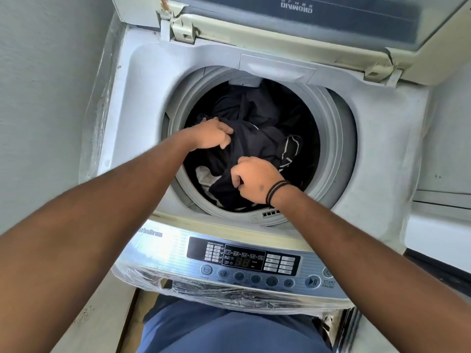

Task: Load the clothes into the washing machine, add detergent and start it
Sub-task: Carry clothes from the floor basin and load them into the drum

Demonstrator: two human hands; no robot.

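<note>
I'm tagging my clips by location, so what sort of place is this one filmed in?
Probably a home laundry corner. A top-loading washing machine stands with its lid up, squeezed beside a plain wall, and both hands push dark clothes into its drum.

The dark clothes (257,138) in the drum are soft, matt cloth, creased, with a pale stitched seam at 3 o'clock. The washing machine (142,103) top is matt pale plastic, its tub ring (339,149) smooth grey plastic. The control panel (244,261) at 6 o'clock looks glossy and silvery, with crinkled clear plastic film (229,296) shining below it. A braided dark wristband (276,191) looks like cord
</note>
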